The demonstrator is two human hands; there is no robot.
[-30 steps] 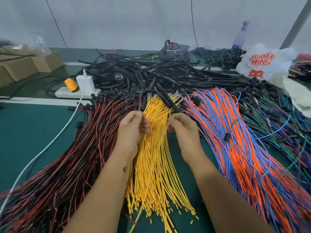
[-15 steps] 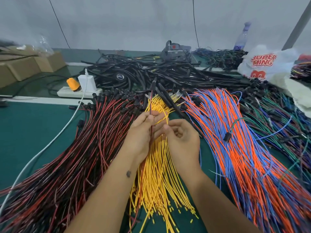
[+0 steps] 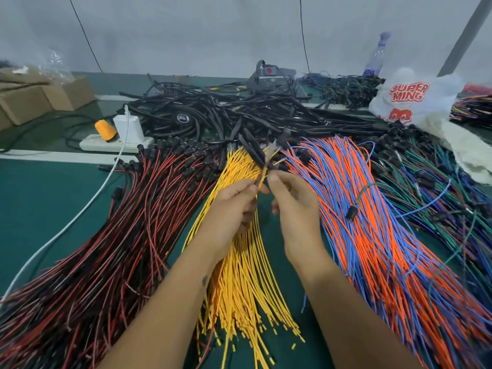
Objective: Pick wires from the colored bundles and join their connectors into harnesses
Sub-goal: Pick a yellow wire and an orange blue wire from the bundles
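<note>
Nearest to me, the yellow bundle point(image 3: 239, 288) is lying on the green table point(image 3: 48, 209), fanning toward me, its loose ends spreading between my forearms. The red-black bundle point(image 3: 106, 249) is lying just left of it; the orange-blue bundle point(image 3: 372, 249) is lying to the right, with one black connector point(image 3: 352, 213) resting on top of it. A green-blue bundle point(image 3: 452, 209) is lying further right.

I am holding both hands above the upper part of the yellow bundle, close together. My left hand point(image 3: 231, 209) is pinching wires point(image 3: 262, 179), one yellow and one reddish, between thumb and fingers; the wires are rising from the pinch toward the black sleeves. My right hand point(image 3: 292, 206) is meeting the left at the same wires, fingers curled, fingertips point(image 3: 273, 178) closing on them just beside the left thumb. The wires are blurred, so I cannot tell whether any connector is joined.

Beyond the hands, black sleeves point(image 3: 250, 147) are lying across the head of the yellow bundle. A white cable point(image 3: 80, 217) is running over the table to a white charger point(image 3: 129, 127) seated in a power strip point(image 3: 93, 145), beside an orange plug point(image 3: 106, 129). Behind these, a black cable heap point(image 3: 226, 110) is covering the middle of the table. Cardboard boxes point(image 3: 40, 99) are standing far left; a white bag point(image 3: 410, 97) and a bottle point(image 3: 376, 55) are standing far right, near the wall
</note>
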